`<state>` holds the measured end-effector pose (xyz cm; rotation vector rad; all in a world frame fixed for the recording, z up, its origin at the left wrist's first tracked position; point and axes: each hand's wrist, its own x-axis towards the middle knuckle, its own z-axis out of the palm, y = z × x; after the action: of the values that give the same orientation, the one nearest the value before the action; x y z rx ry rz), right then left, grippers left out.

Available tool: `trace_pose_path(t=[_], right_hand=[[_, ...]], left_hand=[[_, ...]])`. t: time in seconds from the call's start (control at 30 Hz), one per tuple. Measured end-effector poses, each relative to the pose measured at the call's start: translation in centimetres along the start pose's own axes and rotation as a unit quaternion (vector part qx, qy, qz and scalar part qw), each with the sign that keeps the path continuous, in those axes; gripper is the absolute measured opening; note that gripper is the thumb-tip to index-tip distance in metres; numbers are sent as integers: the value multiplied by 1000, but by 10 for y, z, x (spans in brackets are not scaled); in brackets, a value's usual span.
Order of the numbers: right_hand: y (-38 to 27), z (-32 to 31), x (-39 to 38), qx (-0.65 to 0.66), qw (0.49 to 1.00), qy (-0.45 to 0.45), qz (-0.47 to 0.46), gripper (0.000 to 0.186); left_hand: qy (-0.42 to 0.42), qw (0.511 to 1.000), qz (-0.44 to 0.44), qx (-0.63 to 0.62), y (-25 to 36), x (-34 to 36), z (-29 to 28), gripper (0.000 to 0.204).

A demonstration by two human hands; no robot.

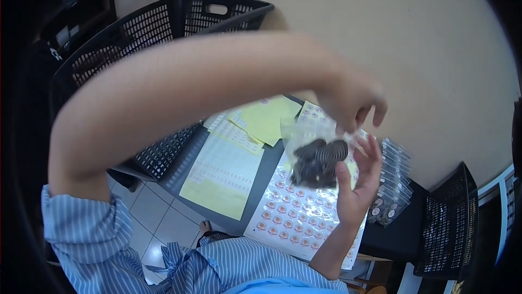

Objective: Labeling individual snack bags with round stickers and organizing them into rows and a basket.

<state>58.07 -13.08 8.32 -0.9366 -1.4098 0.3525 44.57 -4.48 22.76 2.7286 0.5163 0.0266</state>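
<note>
The right hand [357,188] grips a clear plastic bag [316,159]; the left hand [354,101] meets its top, grip unclear. A sticker sheet [289,219] lies beneath.

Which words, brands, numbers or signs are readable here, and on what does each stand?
None readable.
Bag of dark coils: none discernible.
Sheet of round orange stickers: print too small.
Yellow-edged sheet: faint rows, too small.
Stacked bags: label print too small.
Dark item, upper left: white marks, too blurred.
</note>
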Motion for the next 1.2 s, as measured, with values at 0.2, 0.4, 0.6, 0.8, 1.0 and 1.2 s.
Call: trace_pose_path(t=[0.2,0.4,0.6,0.8,1.0,1.2], right_hand=[[18,0,-4,146,981,-50,118,20],[28,18,-13,187,975,-52,112,19],[31,44,-20,232,953,-102,165,23],[33,53,-15,245,960,-62,121,17],[34,52,-21,216,963,-54,150,10],[35,48,-24,248,958,-62,130,10]], left_hand=[[109,987,28,-116,-8,-3,34,36],[471,735,32,-487,-53,-43,109,43],[524,684,-12,-508,-42,-45,186,28],[564,688,-60,-453,-39,-53,195,9],[569,672,-90,-465,-33,-50,198,5],[550,671,-95,-489,-27,-49,198,6]])
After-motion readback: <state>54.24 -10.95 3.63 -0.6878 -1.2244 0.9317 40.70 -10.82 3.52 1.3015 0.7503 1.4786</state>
